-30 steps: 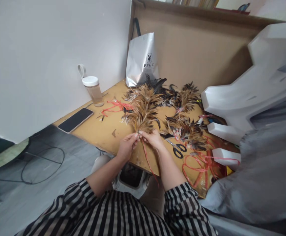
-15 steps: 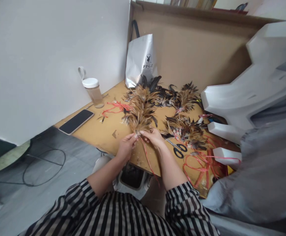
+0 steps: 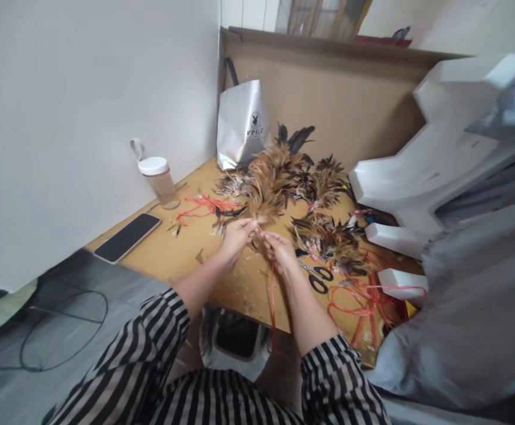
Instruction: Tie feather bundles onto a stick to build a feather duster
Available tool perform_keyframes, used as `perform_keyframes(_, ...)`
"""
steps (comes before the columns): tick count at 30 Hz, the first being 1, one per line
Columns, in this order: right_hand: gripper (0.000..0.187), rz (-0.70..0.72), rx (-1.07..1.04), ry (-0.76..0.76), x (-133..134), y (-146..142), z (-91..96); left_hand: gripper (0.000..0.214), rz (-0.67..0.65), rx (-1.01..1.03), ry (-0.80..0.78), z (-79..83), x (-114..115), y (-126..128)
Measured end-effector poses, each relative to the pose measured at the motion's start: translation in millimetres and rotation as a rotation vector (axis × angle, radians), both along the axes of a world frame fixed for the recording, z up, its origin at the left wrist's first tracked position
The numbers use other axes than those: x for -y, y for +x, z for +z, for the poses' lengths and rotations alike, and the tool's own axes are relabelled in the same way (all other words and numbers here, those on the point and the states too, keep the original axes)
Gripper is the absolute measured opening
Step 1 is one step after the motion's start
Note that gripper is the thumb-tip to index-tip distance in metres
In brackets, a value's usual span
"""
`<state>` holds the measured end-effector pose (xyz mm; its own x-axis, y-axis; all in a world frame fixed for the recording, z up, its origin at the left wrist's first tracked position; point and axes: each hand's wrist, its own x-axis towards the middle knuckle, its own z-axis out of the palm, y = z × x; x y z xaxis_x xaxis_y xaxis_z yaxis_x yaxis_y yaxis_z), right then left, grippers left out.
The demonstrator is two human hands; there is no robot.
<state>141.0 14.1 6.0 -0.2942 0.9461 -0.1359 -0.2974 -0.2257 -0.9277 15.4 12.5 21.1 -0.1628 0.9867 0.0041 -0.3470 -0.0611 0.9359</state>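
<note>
The feather bundle (image 3: 270, 177) is above the yellow table (image 3: 182, 245), its stem end toward the person and its dark tips now swung right of the silver bag (image 3: 238, 127). The left hand (image 3: 237, 239) has its thumb and fingertips pinched together on the stem end. The right hand (image 3: 280, 252), a moment ago right up against the left, has drawn slightly back, its fingertips closed on the red strip (image 3: 273, 298). A short length now spans the two grips, which suggests the strip is being worked snug around the stem; whether it is knotted cannot be told. Just beside the right hand lie scissors (image 3: 318, 277) and another feather bunch (image 3: 332, 239).
</note>
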Motion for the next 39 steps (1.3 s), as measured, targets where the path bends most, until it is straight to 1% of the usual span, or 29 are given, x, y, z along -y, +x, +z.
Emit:
perform_keyframes(3, 0.032, -0.143, -0.02, 0.014, -9.3, 7.2, 0.4, 0.025, -0.038, -0.14, 0.079, 0.9, -21.2, 10.7)
perform_keyframes(7, 0.03, -0.303, -0.014, 0.045, -17.1, 9.4, 0.5, 0.02, -0.052, -0.294, 0.28, -10.3, -36.9, 16.5)
perform_keyframes(10, 0.029, -0.371, 0.029, 0.127, -20.3, 3.3, -1.7, 0.022, 0.012, -0.419, 0.391, -19.9, -41.7, 12.9)
perform_keyframes(12, 0.026, -0.406, 0.07, 0.229, -21.5, -2.0, -4.5, 0.022, 0.078, -0.502, 0.424, -23.8, -42.7, 8.8)
perform_keyframes(14, 0.023, -0.424, 0.137, 0.328, -21.4, -6.6, -7.5, 0.02, 0.12, -0.561, 0.424, -25.6, -42.4, 5.2)
perform_keyframes(16, 0.024, -0.428, 0.217, 0.384, -19.5, -9.7, -9.2, 0.019, 0.126, -0.587, 0.406, -26.1, -41.4, 3.1)
perform_keyframes(18, 0.026, -0.426, 0.282, 0.411, -16.0, -12.1, -8.9, 0.018, 0.113, -0.569, 0.389, -25.5, -40.3, 2.4)
perform_keyframes(23, 0.031, -0.421, 0.321, 0.445, -9.2, -19.8, -0.7, 0.018, 0.098, -0.465, 0.375, -20.9, -37.7, 0.8)
perform_keyframes(27, 0.027, -0.39, 0.335, 0.421, -18.1, -24.8, 10.8, 0.019, 0.176, -0.445, 0.395, -15.8, -37.7, -6.1)
perform_keyframes(30, 0.025, -0.288, 0.406, 0.393, -30.1, -24.1, 18.6, 0.019, 0.226, -0.424, 0.41, -12.7, -39.6, -11.4)
perform_keyframes(32, 0.023, -0.207, 0.363, 0.305, -35.9, -22.5, 20.6, 0.017, 0.245, -0.423, 0.414, -11.7, -40.8, -13.1)
perform_keyframes(34, 0.025, -0.153, 0.239, 0.199, -38.2, -21.5, 19.2, 0.015, 0.245, -0.421, 0.408, -12.3, -41.7, -13.3)
perform_keyframes(36, 0.03, -0.133, 0.115, 0.132, -37.9, -22.1, 15.7, 0.014, 0.223, -0.419, 0.397, -14.6, -42.4, -12.5)
perform_keyframes(39, 0.03, -0.157, 0.024, 0.105, -36.4, -25.7, 10.5, 0.017, 0.196, -0.427, 0.385, -19.1, -43.2, -10.3)
